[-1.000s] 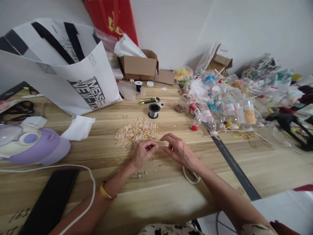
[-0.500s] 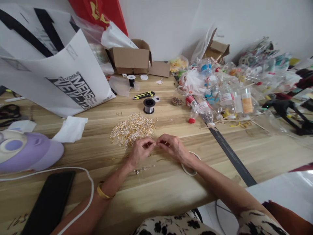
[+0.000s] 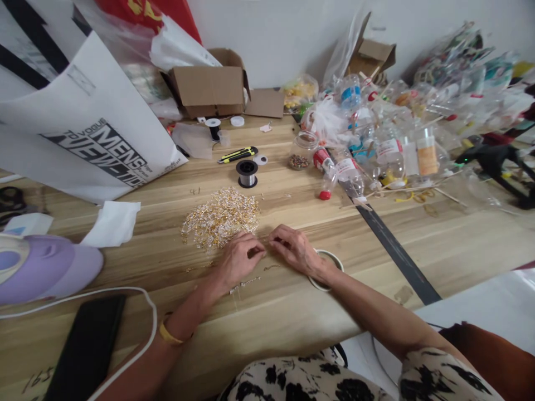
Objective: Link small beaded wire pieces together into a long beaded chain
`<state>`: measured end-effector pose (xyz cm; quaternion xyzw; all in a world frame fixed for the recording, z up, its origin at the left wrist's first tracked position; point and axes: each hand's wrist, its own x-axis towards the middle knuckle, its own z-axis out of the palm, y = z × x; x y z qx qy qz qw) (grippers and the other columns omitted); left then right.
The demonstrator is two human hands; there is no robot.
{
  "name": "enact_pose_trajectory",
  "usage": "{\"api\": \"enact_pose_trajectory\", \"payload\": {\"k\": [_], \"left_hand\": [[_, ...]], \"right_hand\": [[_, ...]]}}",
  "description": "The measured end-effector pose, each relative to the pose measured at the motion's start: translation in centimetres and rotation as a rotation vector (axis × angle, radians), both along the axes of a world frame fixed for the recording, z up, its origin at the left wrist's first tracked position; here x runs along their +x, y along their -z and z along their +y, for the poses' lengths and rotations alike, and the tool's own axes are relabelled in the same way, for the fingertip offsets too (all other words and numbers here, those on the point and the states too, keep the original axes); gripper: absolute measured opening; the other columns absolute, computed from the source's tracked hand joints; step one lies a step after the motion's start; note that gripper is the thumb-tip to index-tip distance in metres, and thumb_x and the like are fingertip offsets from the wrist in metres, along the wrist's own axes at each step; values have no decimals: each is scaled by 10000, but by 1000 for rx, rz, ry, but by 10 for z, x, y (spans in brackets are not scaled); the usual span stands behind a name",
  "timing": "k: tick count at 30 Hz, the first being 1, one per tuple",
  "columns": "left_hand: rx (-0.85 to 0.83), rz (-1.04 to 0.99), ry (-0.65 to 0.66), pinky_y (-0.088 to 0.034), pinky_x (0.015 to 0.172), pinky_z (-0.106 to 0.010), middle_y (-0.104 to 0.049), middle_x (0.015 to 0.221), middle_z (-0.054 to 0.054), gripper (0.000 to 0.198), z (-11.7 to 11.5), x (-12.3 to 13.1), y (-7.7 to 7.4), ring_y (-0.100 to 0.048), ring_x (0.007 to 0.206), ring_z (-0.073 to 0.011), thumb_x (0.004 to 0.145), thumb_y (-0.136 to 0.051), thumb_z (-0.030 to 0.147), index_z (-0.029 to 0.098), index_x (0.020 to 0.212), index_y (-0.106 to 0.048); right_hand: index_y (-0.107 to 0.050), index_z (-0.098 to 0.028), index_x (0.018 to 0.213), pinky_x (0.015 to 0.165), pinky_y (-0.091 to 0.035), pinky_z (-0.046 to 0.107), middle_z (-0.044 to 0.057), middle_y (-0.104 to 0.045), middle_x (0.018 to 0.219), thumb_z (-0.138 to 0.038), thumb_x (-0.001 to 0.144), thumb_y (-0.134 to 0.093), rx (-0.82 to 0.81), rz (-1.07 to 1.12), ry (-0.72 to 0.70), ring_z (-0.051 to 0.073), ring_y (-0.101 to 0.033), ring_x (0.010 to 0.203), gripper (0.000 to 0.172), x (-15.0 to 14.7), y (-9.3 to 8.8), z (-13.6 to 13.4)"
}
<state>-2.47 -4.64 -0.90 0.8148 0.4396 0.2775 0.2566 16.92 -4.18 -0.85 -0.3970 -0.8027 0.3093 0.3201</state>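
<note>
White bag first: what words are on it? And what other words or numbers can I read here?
"MENS": white bag, big letters.
"TO VOGUE": same bag, small.
"NEW-T...": same bag, ending unclear.
"165": handwritten on the table.
Labels on the bottles: too blurred to read.

Left hand (image 3: 238, 259) and right hand (image 3: 293, 250) meet just beside the gold pile (image 3: 220, 217).

Gold-silver bead pile (image 3: 220, 216); purple cap (image 3: 50, 268); yellow bracelet (image 3: 168, 335); black phone (image 3: 86, 348).

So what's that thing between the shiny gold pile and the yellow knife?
A small spool of silvery wire, standing on the table; head view.
</note>
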Motion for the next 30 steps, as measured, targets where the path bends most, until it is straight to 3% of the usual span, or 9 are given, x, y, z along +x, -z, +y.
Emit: {"api": "enact_pose_trajectory", "payload": {"k": [9, 30], "left_hand": [[44, 246, 40, -437, 749, -322, -646, 757, -37, 126, -5, 5, -1, -537, 826, -203, 786, -612, 107, 190, 704, -663], [73, 300, 55, -424, 737, -323, -625, 775, -38, 116, -4, 7, 2, -533, 824, -209, 807, -616, 129, 179, 702, -614]], "right_hand": [[-594, -175, 852, 723, -414, 267, 38, -577, 815, -117, 900, -479, -3, -12, -54, 149, -529, 758, 138, 1, 4, 2], [-593, -164, 821, 710, -407, 249, 26, -599, 787, -95, 860, -527, -12, -4, -27, 139, -535, 729, 103, 1, 5, 2]]}}
